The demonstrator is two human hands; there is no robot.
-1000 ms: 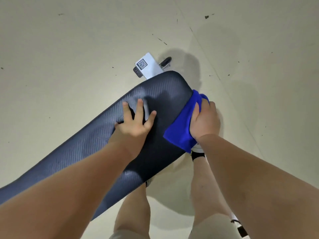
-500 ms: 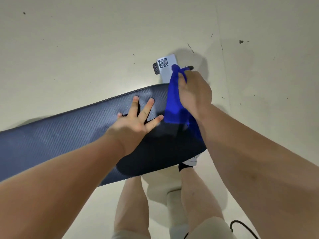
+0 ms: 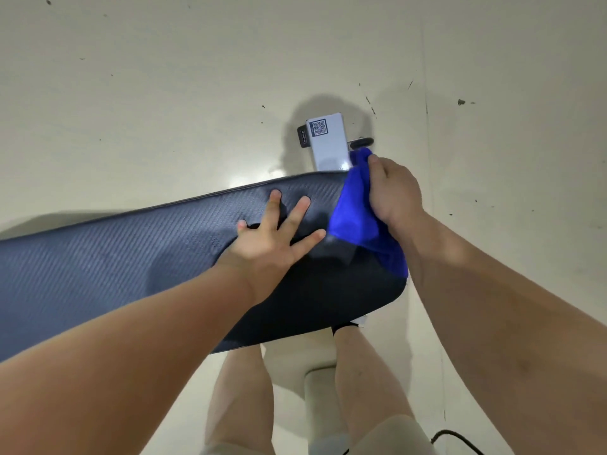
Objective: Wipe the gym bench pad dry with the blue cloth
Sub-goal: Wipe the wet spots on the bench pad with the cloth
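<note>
Item: bench pad [image 3: 131, 257], dark and textured; our left hand [image 3: 272, 239] presses flat on it, fingers spread, beside the blue cloth [image 3: 354, 221], which our right hand [image 3: 395, 192] grips bunched at the pad's end edge. Risk: the bunched cloth covers little and may skip damp patches, though we cannot tell wet from dry here.

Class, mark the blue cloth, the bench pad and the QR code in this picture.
blue cloth [image 3: 353, 215], head view: its broad flat fold.
bench pad [image 3: 131, 251], head view: bare textured top surface.
QR code [image 3: 319, 127], head view: centre of the printed square.
</note>
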